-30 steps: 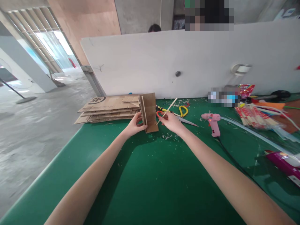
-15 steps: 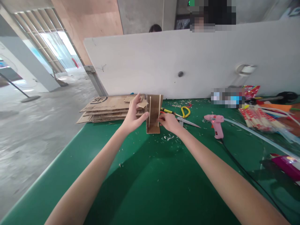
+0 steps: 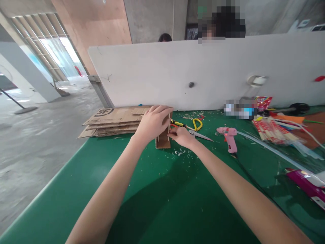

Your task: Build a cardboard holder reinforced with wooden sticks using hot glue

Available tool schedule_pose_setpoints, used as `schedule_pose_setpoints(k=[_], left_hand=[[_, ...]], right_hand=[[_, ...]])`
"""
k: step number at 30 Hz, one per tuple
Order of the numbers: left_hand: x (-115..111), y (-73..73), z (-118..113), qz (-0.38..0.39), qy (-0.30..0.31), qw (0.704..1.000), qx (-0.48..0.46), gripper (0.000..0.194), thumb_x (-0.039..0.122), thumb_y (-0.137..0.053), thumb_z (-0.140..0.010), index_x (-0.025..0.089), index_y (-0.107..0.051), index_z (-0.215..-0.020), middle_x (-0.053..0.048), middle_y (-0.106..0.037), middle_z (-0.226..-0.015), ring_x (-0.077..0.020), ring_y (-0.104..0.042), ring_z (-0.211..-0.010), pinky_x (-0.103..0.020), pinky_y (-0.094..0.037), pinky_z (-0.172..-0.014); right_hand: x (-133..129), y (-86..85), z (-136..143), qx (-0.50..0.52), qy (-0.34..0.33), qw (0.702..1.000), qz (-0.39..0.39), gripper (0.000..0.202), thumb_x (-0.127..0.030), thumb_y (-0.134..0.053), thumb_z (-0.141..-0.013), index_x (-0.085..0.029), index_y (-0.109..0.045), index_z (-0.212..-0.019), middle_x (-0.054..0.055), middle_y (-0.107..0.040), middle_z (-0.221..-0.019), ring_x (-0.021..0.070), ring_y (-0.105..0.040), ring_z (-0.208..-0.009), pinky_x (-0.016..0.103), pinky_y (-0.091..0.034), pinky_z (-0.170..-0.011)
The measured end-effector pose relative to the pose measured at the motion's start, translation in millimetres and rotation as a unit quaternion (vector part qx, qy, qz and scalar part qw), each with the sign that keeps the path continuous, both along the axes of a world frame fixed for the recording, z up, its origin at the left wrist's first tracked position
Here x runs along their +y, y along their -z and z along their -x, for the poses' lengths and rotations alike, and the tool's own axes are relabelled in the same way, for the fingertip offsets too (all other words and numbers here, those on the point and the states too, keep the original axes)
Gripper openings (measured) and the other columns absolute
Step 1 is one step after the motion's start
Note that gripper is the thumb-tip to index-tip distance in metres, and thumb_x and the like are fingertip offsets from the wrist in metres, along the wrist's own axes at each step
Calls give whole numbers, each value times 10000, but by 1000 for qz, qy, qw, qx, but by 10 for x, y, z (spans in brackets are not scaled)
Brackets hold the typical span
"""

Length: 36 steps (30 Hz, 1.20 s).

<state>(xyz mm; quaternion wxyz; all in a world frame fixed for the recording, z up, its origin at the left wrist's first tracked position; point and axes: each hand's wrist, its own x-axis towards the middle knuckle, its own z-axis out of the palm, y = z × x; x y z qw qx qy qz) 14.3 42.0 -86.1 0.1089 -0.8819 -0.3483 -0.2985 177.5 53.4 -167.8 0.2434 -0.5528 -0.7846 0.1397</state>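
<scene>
A narrow folded cardboard piece (image 3: 163, 145) stands on the green table, with thin wooden sticks set along it. My left hand (image 3: 155, 122) lies across its upper part, with the fingers reaching over to the right-hand stick; its thumb is mostly hidden. At the right side of the cardboard, my right hand (image 3: 183, 136) pinches the lower part of a wooden stick (image 3: 169, 127). Just beyond the right hand lie scissors (image 3: 201, 136) and a yellow-handled tool (image 3: 197, 124), partly overlapping.
Flattened cardboard sheets (image 3: 111, 118) are stacked at the left. A pink glue gun (image 3: 230, 137) with a cord stands to the right, near packets of sticks (image 3: 271, 130) and a purple object (image 3: 306, 183). A white partition (image 3: 152, 74) rises behind; people are beyond it.
My left hand has moved right, from beside the cardboard to over its upper part. My right hand stays at the stick. The whole view has shifted slightly.
</scene>
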Motion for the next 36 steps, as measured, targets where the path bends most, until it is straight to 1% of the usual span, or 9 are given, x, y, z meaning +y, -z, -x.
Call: schedule_pose_setpoints(k=[5,9,12,16,19,24,28,33,36], left_hand=[[67,29,86,-8,16,1000,-1,483,79,-403,-859,221,-498,-1312,-59,-553,-1267,-214,-470,-1153,-374,-426,-986],[101,33,222,13,18,1000,-5,560,30,-384,-840,233,-452,-1358,-61,-515,-1294,-200,-458,-1169,-363,-402,-1025],[102,25,304,24,19,1000,-6,592,15,-365,-838,249,-424,-1380,-60,-502,-1302,-200,-445,-1183,-368,-402,-1029],[100,27,338,30,20,999,-8,616,2,-348,-835,266,-411,-1388,-54,-488,-1311,-201,-434,-1194,-379,-398,-1036],[102,36,336,33,22,999,-7,628,-8,-343,-829,263,-405,-1392,-54,-478,-1312,-199,-422,-1205,-377,-384,-1051],[94,40,339,31,24,999,-8,647,-19,-350,-814,269,-402,-1390,-55,-473,-1315,-203,-418,-1211,-387,-379,-1055],[85,36,346,34,23,999,-6,644,-16,-342,-817,267,-398,-1393,-54,-469,-1313,-201,-413,-1218,-380,-373,-1062],[95,45,345,31,24,999,-8,648,-25,-346,-814,260,-397,-1393,-61,-469,-1312,-202,-413,-1218,-382,-379,-1058],[97,49,340,31,25,999,-6,653,-29,-341,-814,265,-394,-1395,-61,-470,-1313,-201,-414,-1216,-385,-382,-1055]], right_hand=[[33,-11,-163,-20,37,999,22,186,-344,-557,-863,-219,-664,-950,32,-713,-894,171,-655,-820,250,-459,-710],[117,-55,-499,-54,175,982,37,407,-397,-443,-911,-141,-522,-1218,162,-640,-1139,257,-618,-1008,336,-465,-800],[187,-53,-697,-101,249,959,87,531,-468,-495,-861,-67,-514,-1209,251,-610,-1137,350,-593,-1043,409,-467,-794],[271,-23,-718,-144,295,934,138,632,-596,-481,-817,-68,-562,-1155,247,-630,-1068,368,-590,-1039,434,-466,-792],[353,-24,-637,-163,308,927,140,736,-699,-491,-747,-98,-570,-1164,233,-611,-1126,368,-542,-1118,433,-449,-838],[492,-32,-560,-169,285,928,172,906,-847,-507,-577,-114,-621,-1098,205,-648,-1041,352,-604,-1013,412,-469,-807],[549,-20,-572,-160,264,930,199,945,-849,-523,-548,-110,-613,-1130,205,-635,-1082,356,-598,-1034,405,-469,-831],[616,-39,-588,-155,279,927,196,1110,-725,-653,-527,-80,-381,-1387,270,-313,-1443,403,-483,-1198,423,-468,-868],[661,-59,-581,-150,270,928,207,1192,-726,-675,-487,-93,-315,-1430,277,-274,-1464,412,-461,-1217,452,-462,-883]])
